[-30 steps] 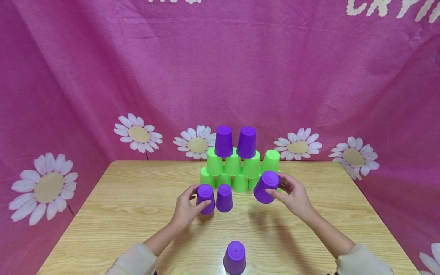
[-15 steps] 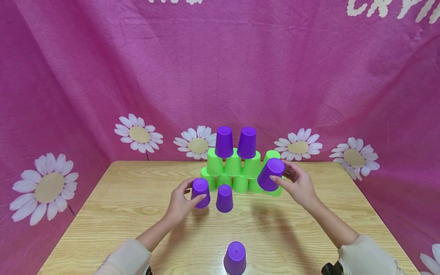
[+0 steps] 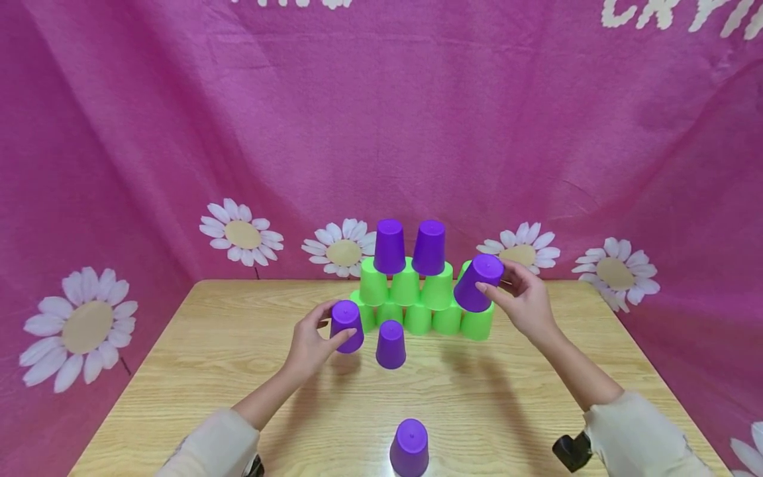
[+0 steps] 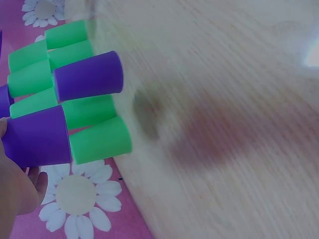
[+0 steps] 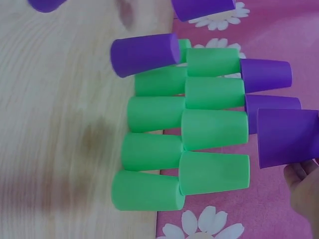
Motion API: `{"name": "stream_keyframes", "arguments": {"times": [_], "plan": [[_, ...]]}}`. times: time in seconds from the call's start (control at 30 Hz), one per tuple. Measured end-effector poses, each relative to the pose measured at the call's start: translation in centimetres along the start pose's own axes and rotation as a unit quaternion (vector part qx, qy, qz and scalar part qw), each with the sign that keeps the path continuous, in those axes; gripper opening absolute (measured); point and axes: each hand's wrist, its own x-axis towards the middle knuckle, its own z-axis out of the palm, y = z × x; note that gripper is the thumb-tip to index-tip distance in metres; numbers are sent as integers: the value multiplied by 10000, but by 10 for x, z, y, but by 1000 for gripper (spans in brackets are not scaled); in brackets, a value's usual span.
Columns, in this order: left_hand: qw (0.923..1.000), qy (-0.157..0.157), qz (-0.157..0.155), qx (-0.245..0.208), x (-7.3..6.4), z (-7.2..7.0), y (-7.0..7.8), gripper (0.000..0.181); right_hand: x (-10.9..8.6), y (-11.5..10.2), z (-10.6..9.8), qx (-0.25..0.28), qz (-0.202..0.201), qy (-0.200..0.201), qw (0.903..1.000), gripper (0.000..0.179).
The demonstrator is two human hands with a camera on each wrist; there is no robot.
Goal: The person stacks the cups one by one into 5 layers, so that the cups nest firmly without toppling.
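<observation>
In the head view my left hand (image 3: 311, 344) holds an upside-down purple cup (image 3: 347, 326) above the table, thumb on its near side. My right hand (image 3: 527, 303) grips another purple cup (image 3: 479, 283), tilted, in front of the right end of a green stack. That stack has a lower row of green cups (image 3: 418, 320) and an upper row of green cups (image 3: 405, 281), all upside down. Two purple cups (image 3: 390, 246) stand on the upper row toward its left. The right wrist view shows the right-hand cup (image 5: 286, 138) beside these purple cups (image 5: 266, 74).
A single purple cup (image 3: 391, 344) stands upside down in front of the stack, between my hands. Another purple cup (image 3: 409, 448) is near the table's front. Behind the wooden table (image 3: 238, 344) hangs a pink cloth (image 3: 381, 132) with white flowers.
Both held cups have risen. My left hand has moved left and away from the lone cup; my right hand has moved up and slightly right toward the stack's upper right end.
</observation>
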Motion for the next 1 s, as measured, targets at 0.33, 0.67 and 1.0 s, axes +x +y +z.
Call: {"name": "stream_keyframes", "arguments": {"times": [0.33, 0.67, 1.0], "plan": [[9990, 207, 381, 103, 15, 0, 9, 48, 21, -2, 4, 35, 286, 276, 9992, 45], [9984, 273, 489, 53, 26, -3, 23, 49, 34, 3, 11, -283, 694, 230, 9969, 45], [9976, 338, 608, -21, 38, -3, 38, 51, 45, 7, 15, -842, 1118, 93, 9901, 48]]}}
